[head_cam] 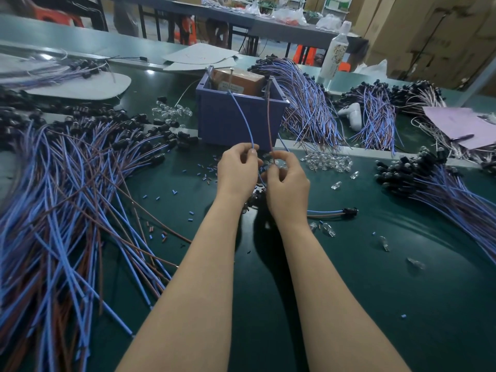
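By the bin [236, 122], both hands [237, 171] [288, 189] pinch wires [243, 116]

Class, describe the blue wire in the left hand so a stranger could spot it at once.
Find the purple bin at the middle of the green table. In front of it the left hand pinches a blue wire arcing up across the bin. The heaped wires lie flat; this one stands, and the brown wire beside it is in the right hand.
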Demonstrator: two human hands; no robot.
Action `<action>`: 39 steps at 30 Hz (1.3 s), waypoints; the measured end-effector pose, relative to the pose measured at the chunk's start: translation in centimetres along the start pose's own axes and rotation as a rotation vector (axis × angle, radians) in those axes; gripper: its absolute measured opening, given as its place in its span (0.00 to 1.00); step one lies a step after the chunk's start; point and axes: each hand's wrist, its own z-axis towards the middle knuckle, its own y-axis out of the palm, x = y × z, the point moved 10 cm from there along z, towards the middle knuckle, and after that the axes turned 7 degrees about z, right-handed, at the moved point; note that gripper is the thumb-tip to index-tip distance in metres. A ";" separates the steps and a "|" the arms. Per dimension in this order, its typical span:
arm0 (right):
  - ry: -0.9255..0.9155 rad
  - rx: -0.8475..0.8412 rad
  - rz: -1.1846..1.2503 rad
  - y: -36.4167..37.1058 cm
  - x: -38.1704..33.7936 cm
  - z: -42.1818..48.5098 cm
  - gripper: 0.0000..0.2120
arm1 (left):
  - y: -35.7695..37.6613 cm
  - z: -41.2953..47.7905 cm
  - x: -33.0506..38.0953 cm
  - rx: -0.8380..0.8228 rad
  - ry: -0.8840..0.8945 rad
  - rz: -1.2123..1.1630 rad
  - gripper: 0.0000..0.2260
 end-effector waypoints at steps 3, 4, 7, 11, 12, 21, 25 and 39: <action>-0.004 -0.007 -0.002 0.1 -0.1 0.0 0.10 | -0.1 -0.1 0.0 -0.007 -0.005 0.009 0.10; -0.010 -0.005 -0.007 0.1 -0.1 -0.1 0.10 | -0.1 -0.1 0.0 -0.009 -0.004 0.012 0.10; -0.013 -0.009 -0.019 0.1 -0.2 -0.1 0.11 | 0.0 -0.3 0.2 -0.022 0.003 0.017 0.10; -0.007 -0.016 -0.015 0.2 -0.2 -0.1 0.11 | 0.2 -0.3 0.3 -0.033 -0.001 0.020 0.10; -0.005 -0.018 -0.014 0.2 -0.2 -0.1 0.11 | 0.2 -0.3 0.3 -0.034 -0.007 0.015 0.10; -0.038 -0.115 -0.050 0.2 -2.2 0.0 0.10 | 0.1 -0.5 3.2 -0.045 0.041 0.044 0.10; -0.147 -0.197 -0.152 -1.0 -5.0 0.8 0.10 | -0.3 -0.7 8.7 -0.021 0.213 0.068 0.09; 0.007 0.610 0.836 -24.2 -1.8 2.2 0.12 | 18.5 -7.8 16.6 -0.504 0.218 0.135 0.16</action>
